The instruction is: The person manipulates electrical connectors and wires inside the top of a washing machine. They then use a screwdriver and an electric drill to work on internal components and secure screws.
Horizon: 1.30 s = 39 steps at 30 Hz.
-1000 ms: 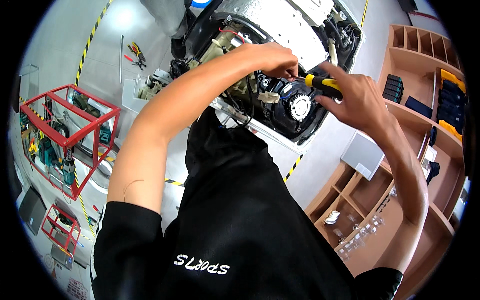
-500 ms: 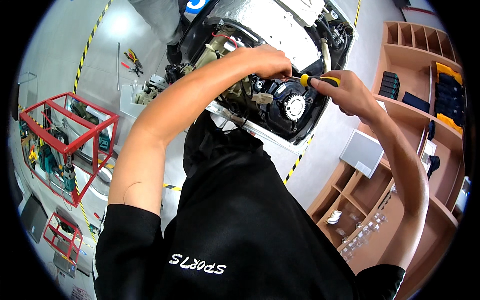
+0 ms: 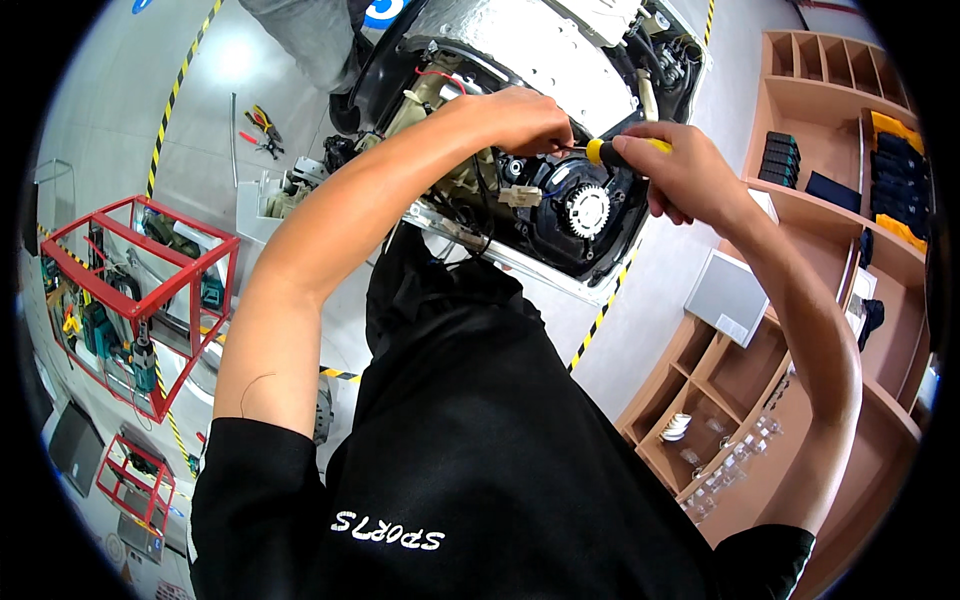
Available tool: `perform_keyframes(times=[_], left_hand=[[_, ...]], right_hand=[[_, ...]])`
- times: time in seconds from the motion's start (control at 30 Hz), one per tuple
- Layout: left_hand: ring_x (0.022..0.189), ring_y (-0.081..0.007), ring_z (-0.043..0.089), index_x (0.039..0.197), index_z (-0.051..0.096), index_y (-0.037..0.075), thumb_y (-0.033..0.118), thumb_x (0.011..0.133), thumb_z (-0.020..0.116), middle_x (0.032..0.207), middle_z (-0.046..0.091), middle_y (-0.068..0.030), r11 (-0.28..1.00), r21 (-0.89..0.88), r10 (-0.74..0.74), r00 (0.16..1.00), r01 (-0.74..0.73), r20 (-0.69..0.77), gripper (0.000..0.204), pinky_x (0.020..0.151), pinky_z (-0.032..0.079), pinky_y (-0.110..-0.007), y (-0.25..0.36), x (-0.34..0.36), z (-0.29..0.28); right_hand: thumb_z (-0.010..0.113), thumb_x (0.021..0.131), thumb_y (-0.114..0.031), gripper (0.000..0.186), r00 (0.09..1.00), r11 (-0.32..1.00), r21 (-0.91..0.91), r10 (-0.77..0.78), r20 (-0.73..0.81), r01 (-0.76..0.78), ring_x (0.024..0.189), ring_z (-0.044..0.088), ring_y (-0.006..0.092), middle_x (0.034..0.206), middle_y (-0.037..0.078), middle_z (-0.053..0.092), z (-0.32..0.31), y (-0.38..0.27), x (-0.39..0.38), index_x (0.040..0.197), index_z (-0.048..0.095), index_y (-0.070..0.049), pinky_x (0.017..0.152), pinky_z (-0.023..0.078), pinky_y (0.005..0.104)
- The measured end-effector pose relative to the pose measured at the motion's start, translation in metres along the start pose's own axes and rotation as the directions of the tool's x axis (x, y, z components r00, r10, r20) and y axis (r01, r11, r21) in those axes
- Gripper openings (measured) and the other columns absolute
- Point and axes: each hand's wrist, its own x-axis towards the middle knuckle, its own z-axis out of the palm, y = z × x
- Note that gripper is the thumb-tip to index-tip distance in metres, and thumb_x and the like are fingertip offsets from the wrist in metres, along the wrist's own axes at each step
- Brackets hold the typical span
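In my right hand (image 3: 680, 172) is a screwdriver (image 3: 598, 151) with a yellow and black handle, its shaft pointing left. My left hand (image 3: 528, 122) is closed, fingers curled down at the screwdriver's tip end; what they pinch is hidden. Both hands are over an opened machine (image 3: 600, 284) with a pale metal frame. Just below them, a white toothed gear wheel (image 3: 588, 212) sits on a round black housing (image 3: 556, 236). Left of the gear, a cream plug connector (image 3: 520, 196) hangs among dark wires. A red wire (image 3: 440, 73) runs near my left forearm.
Someone's grey-trousered leg (image 3: 312, 45) is at the machine's far left. Pliers (image 3: 264, 124) and a thin rod (image 3: 234, 140) lie on the floor. A red-framed tool cart (image 3: 178, 300) stands left. On the right are wooden shelves (image 3: 815, 215) and a grey flat box (image 3: 727, 297).
Around the screwdriver handle my right hand's grip has shifted, the lower fingers loosening. Both hands and the screwdriver have moved slightly left in view.
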Motion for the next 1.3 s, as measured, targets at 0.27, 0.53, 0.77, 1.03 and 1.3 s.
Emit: perform_keyframes(times=[0.27,0.53,0.77,1.03,1.3], left_hand=[[0.072,-0.0301,0.061,0.082,0.062,0.014,0.020,0.081,0.059,0.074,0.063,-0.0079,1.000,-0.009,-0.004,0.998,0.004,0.060,0.007,0.061,0.047,-0.040,0.005,0.003,-0.001],[0.073,-0.0281,0.061,0.085,0.065,0.016,0.022,0.083,0.059,0.075,0.064,-0.0086,0.997,-0.001,-0.074,0.989,0.074,0.127,0.009,0.064,0.048,-0.038,0.009,0.005,-0.004],[0.074,-0.0249,0.062,0.089,0.069,0.019,0.027,0.081,0.060,0.078,0.066,-0.0049,0.990,-0.063,-0.120,0.986,0.128,0.117,0.015,0.063,0.047,-0.037,0.008,0.004,-0.003],[0.083,-0.0286,0.063,0.098,0.066,0.019,0.024,0.083,0.058,0.088,0.067,-0.0059,0.999,0.034,-0.032,0.997,0.029,0.067,0.018,0.068,0.049,-0.040,-0.001,0.011,0.005],[0.077,-0.0300,0.063,0.092,0.066,0.017,0.023,0.082,0.059,0.082,0.066,-0.0068,0.999,-0.019,-0.026,0.994,0.028,0.111,0.014,0.065,0.049,-0.041,0.003,0.009,0.000]], right_hand=[[0.066,0.080,-0.031,0.043,0.860,0.503,-0.735,-0.463,0.215,0.455,0.052,0.060,0.0218,0.058,0.012,0.058,0.000,0.011,-0.006,0.109,0.060,0.000,0.047,0.046,0.0362],[0.064,0.081,-0.027,0.029,0.961,0.860,-0.430,-0.253,0.109,0.275,0.052,0.058,0.0284,0.057,0.016,0.057,-0.002,-0.006,-0.009,0.091,0.063,0.000,0.051,0.045,0.0374],[0.069,0.076,-0.019,0.028,0.826,0.630,-0.595,-0.553,0.107,0.499,0.045,0.054,0.0221,0.053,0.009,0.052,0.002,0.016,-0.014,0.100,0.058,-0.007,0.044,0.041,0.0328],[0.055,0.086,-0.049,0.055,0.977,0.950,-0.285,0.169,0.134,-0.125,0.056,0.059,0.0189,0.061,0.014,0.060,-0.012,0.005,-0.001,0.078,0.064,0.005,0.051,0.046,0.0304],[0.059,0.080,-0.005,0.017,0.823,0.461,-0.740,-0.525,0.218,0.490,0.050,0.059,0.0199,0.051,0.009,0.050,-0.001,0.023,-0.017,0.096,0.053,-0.005,0.041,0.040,0.0312]])
